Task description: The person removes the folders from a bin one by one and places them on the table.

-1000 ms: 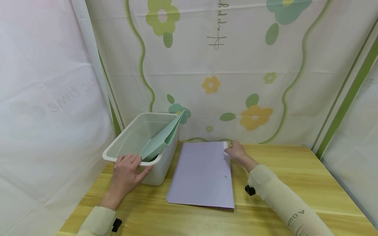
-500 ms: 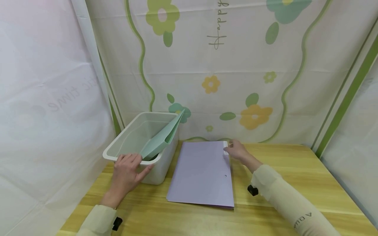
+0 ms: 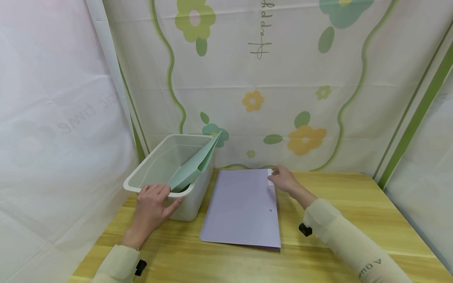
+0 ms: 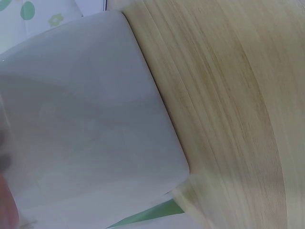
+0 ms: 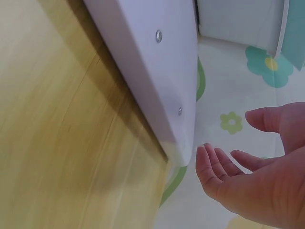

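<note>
A white plastic bin [image 3: 184, 206] stands on the left of the table. My left hand [image 3: 152, 206] grips its near rim, fingers over the edge and thumb along the outer wall. In the left wrist view the bin's wall [image 4: 90, 109] fills much of the frame, with a sliver of a finger [image 4: 6, 207] at the edge. A light green file folder [image 3: 191, 169] leans inside the bin. Flat beside the bin lies a lilac file folder [image 3: 240, 208] with metal rivets. My right hand [image 3: 284, 181] is at its far right corner, over the white label [image 3: 270, 181]; the right wrist view shows its thumb and fingers spread apart.
The wooden table [image 3: 332, 220] extends to the right of the lilac folder and in front of it. A white curtain with printed flowers [image 3: 304, 140] rises right behind the table, and a white side curtain [image 3: 60, 157] hangs at the left.
My right forearm has shifted slightly to the right and outward, while the hand stays at the folder's corner. The left hand, the bin and both folders look the same.
</note>
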`<state>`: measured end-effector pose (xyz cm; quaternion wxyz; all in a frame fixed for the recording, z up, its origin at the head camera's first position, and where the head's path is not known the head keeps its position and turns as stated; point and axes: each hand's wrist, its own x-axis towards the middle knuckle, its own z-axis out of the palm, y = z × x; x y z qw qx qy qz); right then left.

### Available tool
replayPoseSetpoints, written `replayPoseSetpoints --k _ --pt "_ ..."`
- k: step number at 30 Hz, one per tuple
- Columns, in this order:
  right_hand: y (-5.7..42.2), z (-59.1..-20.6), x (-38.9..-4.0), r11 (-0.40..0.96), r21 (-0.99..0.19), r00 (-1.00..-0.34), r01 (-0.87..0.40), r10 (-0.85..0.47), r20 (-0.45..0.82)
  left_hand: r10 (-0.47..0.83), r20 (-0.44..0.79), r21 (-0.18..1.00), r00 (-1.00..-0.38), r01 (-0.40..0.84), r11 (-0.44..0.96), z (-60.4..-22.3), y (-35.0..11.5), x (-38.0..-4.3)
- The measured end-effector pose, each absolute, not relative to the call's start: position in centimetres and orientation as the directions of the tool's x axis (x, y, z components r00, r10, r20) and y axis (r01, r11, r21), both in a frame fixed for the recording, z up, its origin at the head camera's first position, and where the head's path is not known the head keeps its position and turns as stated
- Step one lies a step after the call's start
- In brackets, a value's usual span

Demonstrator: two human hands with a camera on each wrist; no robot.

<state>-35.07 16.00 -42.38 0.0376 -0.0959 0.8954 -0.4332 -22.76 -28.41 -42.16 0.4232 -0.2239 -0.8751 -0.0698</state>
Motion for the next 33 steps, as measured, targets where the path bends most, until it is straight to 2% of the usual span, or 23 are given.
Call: replayPoseSetpoints --k 7,18,33 --pt "15.1 -41.5 -33.9 0.581 -0.794 -0.972 -0.179 -0.230 0.051 0.333 0.768 -0.067 -0.547 0.449 0.891 -42.2 -28.5 -22.7" --pt "13.4 -39.3 -32.5 0.564 -0.789 -0.953 -0.242 -0.291 0.085 0.334 0.790 -0.075 -0.514 0.460 0.885 -42.1 -28.3 -22.8" --pt "10.8 -37.3 -31.0 0.543 -0.760 -0.914 -0.358 -0.369 0.167 0.328 0.785 -0.064 -0.525 0.458 0.886 -42.1 -28.4 -22.8"
